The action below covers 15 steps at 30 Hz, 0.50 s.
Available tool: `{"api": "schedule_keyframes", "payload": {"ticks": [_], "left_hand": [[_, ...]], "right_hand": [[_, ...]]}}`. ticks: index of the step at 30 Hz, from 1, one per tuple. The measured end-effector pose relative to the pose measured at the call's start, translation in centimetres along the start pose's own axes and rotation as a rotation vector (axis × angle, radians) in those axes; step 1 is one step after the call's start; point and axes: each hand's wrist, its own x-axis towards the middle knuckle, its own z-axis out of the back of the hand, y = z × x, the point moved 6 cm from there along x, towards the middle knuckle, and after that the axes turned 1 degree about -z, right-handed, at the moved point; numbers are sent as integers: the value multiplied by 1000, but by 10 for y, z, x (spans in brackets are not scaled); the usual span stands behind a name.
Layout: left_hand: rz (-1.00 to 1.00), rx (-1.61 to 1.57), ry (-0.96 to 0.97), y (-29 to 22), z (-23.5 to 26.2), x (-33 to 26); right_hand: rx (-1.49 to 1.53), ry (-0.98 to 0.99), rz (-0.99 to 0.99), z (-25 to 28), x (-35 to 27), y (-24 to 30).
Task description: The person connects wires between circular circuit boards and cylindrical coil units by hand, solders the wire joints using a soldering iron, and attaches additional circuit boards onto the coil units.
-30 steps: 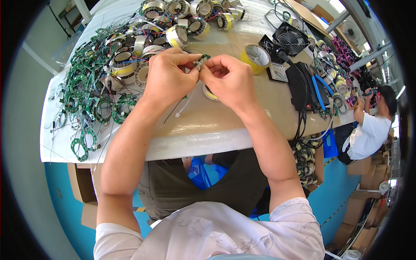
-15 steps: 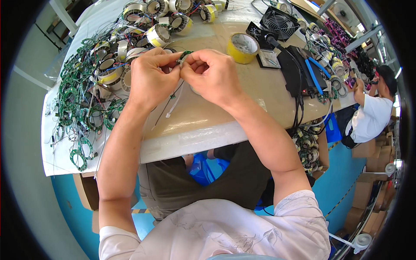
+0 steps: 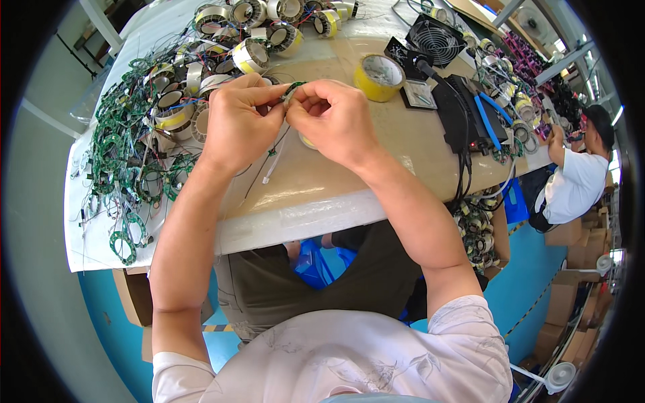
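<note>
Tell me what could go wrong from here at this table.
The small green part is pinched between the fingertips of the left hand and right hand, so it might slip. The loose white wire trailing below the hands could snag. The tangled pile of green boards reaches close to the edge of the table, so a brush of the left forearm might drag some off.

Circuit board left of tape

The held circuit board is green, its wires white and dark. The tape roll is yellow, the plier handles blue, the fan black, the shirt pale with grey line drawings.
</note>
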Motion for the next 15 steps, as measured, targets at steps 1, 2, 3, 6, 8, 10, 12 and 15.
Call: {"api": "schedule_keyframes", "payload": {"ticks": [1, 2, 3, 6, 8, 10, 12, 15], "left_hand": [[1, 0, -2, 0, -1, -1], [9, 11, -14, 1, -2, -1], [16, 22, -26, 1, -1, -1], [33, 4, -22, 2, 1, 0], [52, -13, -31, 3, 3, 0], [71, -35, -35, 4, 3, 0], [23, -14, -61, -1, 4, 0], [9, -39, -82, 0, 5, -1]], "right_hand": [[0, 2, 1, -1, 0, 0], [-17, -9, 13, -1, 0, 0], [-34, -22, 25, 0, 0, 1], [-3, -22, 13, -1, 1, -2], [-5, 2, -14, -1, 0, 1], [-10, 23, -45, -1, -1, 1], [-33, -24, -17, 1, -1, 2], [-64, -77, 100, 0, -2, 7]]}}
